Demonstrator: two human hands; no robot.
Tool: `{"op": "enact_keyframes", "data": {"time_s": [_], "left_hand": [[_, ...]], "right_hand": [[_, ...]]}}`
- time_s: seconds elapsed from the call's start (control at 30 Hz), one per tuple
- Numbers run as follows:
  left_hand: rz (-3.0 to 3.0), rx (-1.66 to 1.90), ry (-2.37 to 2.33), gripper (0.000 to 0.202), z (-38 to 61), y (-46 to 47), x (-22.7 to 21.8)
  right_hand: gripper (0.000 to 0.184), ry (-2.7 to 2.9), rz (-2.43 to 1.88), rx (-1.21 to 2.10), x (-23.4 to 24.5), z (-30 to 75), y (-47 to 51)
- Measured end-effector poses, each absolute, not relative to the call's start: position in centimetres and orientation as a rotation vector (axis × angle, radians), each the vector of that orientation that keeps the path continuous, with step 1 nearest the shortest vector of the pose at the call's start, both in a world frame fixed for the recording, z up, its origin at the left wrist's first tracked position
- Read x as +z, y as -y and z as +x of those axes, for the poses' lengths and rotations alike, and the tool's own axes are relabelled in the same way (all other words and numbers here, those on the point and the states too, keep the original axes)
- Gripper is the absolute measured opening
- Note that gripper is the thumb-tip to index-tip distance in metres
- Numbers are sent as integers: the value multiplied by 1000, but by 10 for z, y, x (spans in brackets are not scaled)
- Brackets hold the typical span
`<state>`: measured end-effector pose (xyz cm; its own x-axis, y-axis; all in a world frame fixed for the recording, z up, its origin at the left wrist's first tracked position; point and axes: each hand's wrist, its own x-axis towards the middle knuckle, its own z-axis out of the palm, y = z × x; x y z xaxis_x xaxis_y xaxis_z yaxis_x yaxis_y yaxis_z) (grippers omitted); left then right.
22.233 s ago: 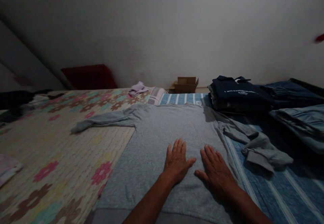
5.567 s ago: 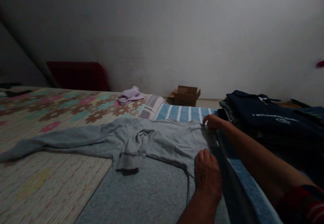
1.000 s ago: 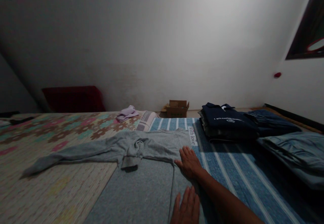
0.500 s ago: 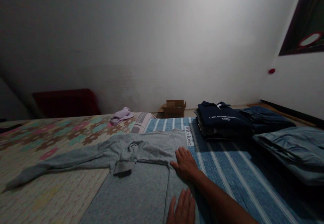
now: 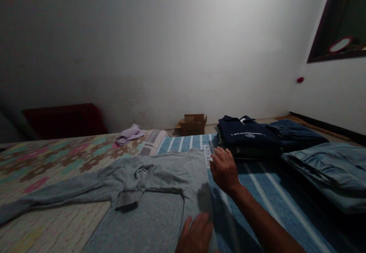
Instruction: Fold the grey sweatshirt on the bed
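Hovering empty with fingers slightly spread, the right hand (image 5: 225,171) is beyond the left hand (image 5: 195,235), itself nearly flat over the gray long-sleeved shirt (image 5: 154,220), one sleeve (image 5: 164,178) already folded inward, the other sleeve (image 5: 68,190) outstretched leftward of both hands, not yet folded.

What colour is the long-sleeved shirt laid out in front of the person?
The long-sleeved shirt is grey, seen best in the head view.

- Dim overall; the wall (image 5: 246,20) is palest right of centre, darkening leftward.
- The right hand (image 5: 225,170) casts a soft shadow on the gray shirt (image 5: 154,215).
- The left hand (image 5: 195,234) looks slightly blurred.
- Deep shadow hides detail below the light-blue jeans (image 5: 328,165).
- Edges look stretched.
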<state>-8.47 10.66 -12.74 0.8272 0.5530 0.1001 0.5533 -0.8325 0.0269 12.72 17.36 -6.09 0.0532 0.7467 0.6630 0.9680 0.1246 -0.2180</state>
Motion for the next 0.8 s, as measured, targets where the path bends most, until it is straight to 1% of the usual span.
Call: {"op": "enact_keyframes", "data": {"time_s": [0.07, 0.13, 0.23, 0.3, 0.4, 0.53, 0.63, 0.8], "left_hand": [[-3000, -363, 852, 44, -76, -116, -107], [-2992, -638, 816, 42, -63, -127, -88], [-3013, -992, 869, 33, -37, -146, -59], [-3112, -1089, 996, 24, -16, -163, -39], [-3145, -1206, 1187, 21, 18, -192, -14], [-3106, -1252, 1369, 24, 66, -235, 3], [-2997, -1082, 1475, 24, 101, -262, 8], [-2903, -893, 1520, 23, 135, -289, 11]], "right_hand": [[28, 1576, -1685, -652, -48, 152, -177], [30, 1475, -1760, -783, -43, 173, -181], [32, 1448, -1876, -852, -52, 195, -187], [32, 1466, -1903, -865, -63, 202, -189], [31, 1465, -1888, -882, -76, 206, -190], [29, 1420, -1841, -905, -81, 206, -193], [28, 1398, -1807, -910, -85, 207, -195], [28, 1361, -1763, -904, -93, 207, -199]]}}
